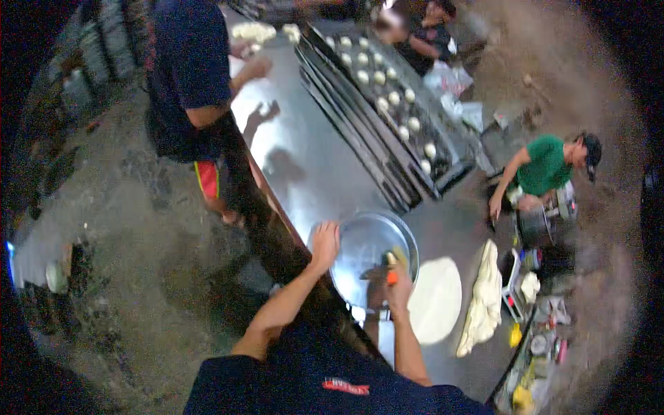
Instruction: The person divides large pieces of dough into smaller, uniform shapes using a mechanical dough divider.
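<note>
A round, shiny metal pan (pixel 363 242) sits at the table's near edge, in front of my body. My left hand (pixel 326 247) is on its left rim, the fingers closed over the edge. Over the pan's right side, my right hand (pixel 398 287) is closed on what looks like a brush (pixel 393 266), with orange on its handle and a yellowish head, blurred. Just right of the pan lies a flat oval sheet of pale dough (pixel 437 301). Beyond it is a long, folded strip of dough (pixel 482 301).
Stacked dark trays (pixel 360 131) stand on the metal table (pixel 277 180), the top one bearing several dough balls (pixel 394 98). A co-worker in dark clothes (pixel 187 69) stands at the left edge; another in a green shirt (pixel 543 166) is at right, near a small scale (pixel 512 283).
</note>
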A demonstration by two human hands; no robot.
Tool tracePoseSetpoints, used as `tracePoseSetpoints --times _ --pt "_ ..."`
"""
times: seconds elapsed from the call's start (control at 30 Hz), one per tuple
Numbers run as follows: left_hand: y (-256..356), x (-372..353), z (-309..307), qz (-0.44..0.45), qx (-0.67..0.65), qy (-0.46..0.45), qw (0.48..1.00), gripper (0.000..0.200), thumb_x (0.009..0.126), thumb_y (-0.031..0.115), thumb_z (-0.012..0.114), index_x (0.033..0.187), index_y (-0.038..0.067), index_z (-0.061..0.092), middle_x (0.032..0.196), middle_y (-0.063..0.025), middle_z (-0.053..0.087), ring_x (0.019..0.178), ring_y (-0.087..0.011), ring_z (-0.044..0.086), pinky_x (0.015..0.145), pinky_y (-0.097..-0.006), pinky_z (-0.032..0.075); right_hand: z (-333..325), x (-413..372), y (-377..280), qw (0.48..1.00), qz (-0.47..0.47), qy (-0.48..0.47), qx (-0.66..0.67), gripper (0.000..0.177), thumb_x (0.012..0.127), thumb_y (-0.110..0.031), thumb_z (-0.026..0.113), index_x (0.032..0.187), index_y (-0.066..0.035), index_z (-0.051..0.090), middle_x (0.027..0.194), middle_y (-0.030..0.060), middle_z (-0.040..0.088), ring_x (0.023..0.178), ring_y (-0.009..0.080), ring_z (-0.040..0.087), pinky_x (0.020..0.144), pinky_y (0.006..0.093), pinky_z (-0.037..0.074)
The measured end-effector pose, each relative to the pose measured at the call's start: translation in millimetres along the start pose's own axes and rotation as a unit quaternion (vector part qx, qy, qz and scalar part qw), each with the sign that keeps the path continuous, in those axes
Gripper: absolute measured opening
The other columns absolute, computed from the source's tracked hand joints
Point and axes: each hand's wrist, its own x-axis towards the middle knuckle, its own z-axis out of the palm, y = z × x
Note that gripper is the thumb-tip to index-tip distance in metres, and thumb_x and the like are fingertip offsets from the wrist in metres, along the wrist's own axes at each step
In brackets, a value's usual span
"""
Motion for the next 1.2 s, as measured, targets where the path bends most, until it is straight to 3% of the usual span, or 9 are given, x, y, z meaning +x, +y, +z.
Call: tracePoseSetpoints --times 0.17,0.23,0.4,0.5,0.57,0.8,0.87,0.97,1.2 --pt "-4.4 8.3 -6.7 0.007 -0.060 -0.046 0.997 0.020 0.089 0.008 0.049 0.104 0.001 0.059 0.098 -0.0188 0.061 0.093 -0.0367 0.054 0.082 -0.0434 0.043 -16.6 -57.9 -54.0 0.966 -0.023 -0.126 0.227 0.017 0.080 -0.001 0.060 0.096 -0.006 0.062 0.104 0.0117 0.065 0.099 0.0263 0.063 0.090 0.0346 0.047" --pt "3.9 16.3 -22.9 0.020 -0.063 -0.062 0.996 0.021 0.089 0.007 0.049 0.106 0.001 0.059 0.099 -0.0193 0.062 0.094 -0.0368 0.055 0.082 -0.0432 0.044 -28.1 -34.9 -12.8 0.891 0.229 -0.115 0.375 0.006 0.088 -0.010 0.059 0.091 -0.006 0.061 0.093 0.0039 0.065 0.085 0.0148 0.059 0.079 0.0306 0.049" --pt "1.1 17.9 -22.8 0.011 -0.064 -0.085 0.994 0.023 0.090 0.007 0.048 0.110 0.002 0.059 0.100 -0.0190 0.063 0.096 -0.0360 0.058 0.083 -0.0423 0.046 -14.3 33.5 9.3 0.926 0.345 0.091 0.126 0.015 0.081 -0.014 0.061 0.092 -0.005 0.065 0.082 0.0108 0.067 0.075 0.0202 0.063 0.070 0.0317 0.050" --pt "3.4 16.7 -24.4 -0.023 -0.078 -0.090 0.993 0.025 0.094 0.011 0.044 0.112 0.002 0.058 0.101 -0.0213 0.062 0.096 -0.0382 0.057 0.085 -0.0428 0.045 49.8 20.4 -48.0 0.993 0.000 0.076 0.086 0.020 0.074 -0.006 0.058 0.092 -0.010 0.066 0.089 0.0166 0.067 0.076 0.0351 0.065 0.068 0.0389 0.050" --pt "-6.0 15.8 -16.5 -0.023 -0.080 -0.079 0.993 0.026 0.095 0.012 0.042 0.113 0.002 0.058 0.103 -0.0202 0.062 0.098 -0.0372 0.057 0.086 -0.0422 0.044 46.6 22.3 -106.3 0.976 0.088 -0.032 0.194 0.016 0.077 -0.011 0.064 0.093 -0.007 0.064 0.085 0.0123 0.066 0.077 0.0288 0.065 0.067 0.0355 0.050" --pt "-4.6 19.0 -19.1 -0.010 -0.042 -0.105 0.994 0.023 0.093 0.014 0.045 0.110 0.004 0.058 0.103 -0.0169 0.064 0.099 -0.0351 0.058 0.087 -0.0430 0.045 26.3 87.7 26.2 0.856 0.317 0.060 0.405 0.018 0.086 -0.018 0.065 0.098 -0.006 0.060 0.087 0.0065 0.062 0.077 0.0144 0.060 0.062 0.0283 0.050" --pt "-2.8 21.4 -19.9 -0.002 -0.020 -0.092 0.996 0.024 0.093 0.014 0.045 0.110 0.004 0.058 0.103 -0.0174 0.063 0.099 -0.0355 0.058 0.087 -0.0434 0.045 47.5 88.0 17.3 0.680 0.431 0.200 0.559 0.021 0.089 -0.015 0.060 0.107 -0.005 0.054 0.095 0.0080 0.060 0.081 0.0184 0.062 0.063 0.0319 0.055" --pt "0.1 19.2 -17.6 0.001 -0.004 -0.087 0.996 0.024 0.092 0.012 0.045 0.112 0.003 0.057 0.103 -0.0182 0.063 0.099 -0.0364 0.057 0.087 -0.0445 0.044 89.1 60.7 -11.8 0.596 0.403 0.040 0.693 0.020 0.089 -0.009 0.059 0.106 -0.006 0.050 0.100 0.0100 0.059 0.086 0.0224 0.063 0.070 0.0390 0.058" --pt "-3.0 19.0 -18.7 0.011 0.025 -0.080 0.996 0.027 0.092 0.010 0.044 0.115 0.000 0.055 0.106 -0.0201 0.062 0.101 -0.0373 0.057 0.088 -0.0457 0.043 -29.1 42.4 -1.6 0.857 0.200 -0.405 0.247 0.018 0.080 -0.022 0.069 0.085 -0.005 0.066 0.079 0.0014 0.064 0.073 0.0115 0.059 0.067 0.0296 0.050"
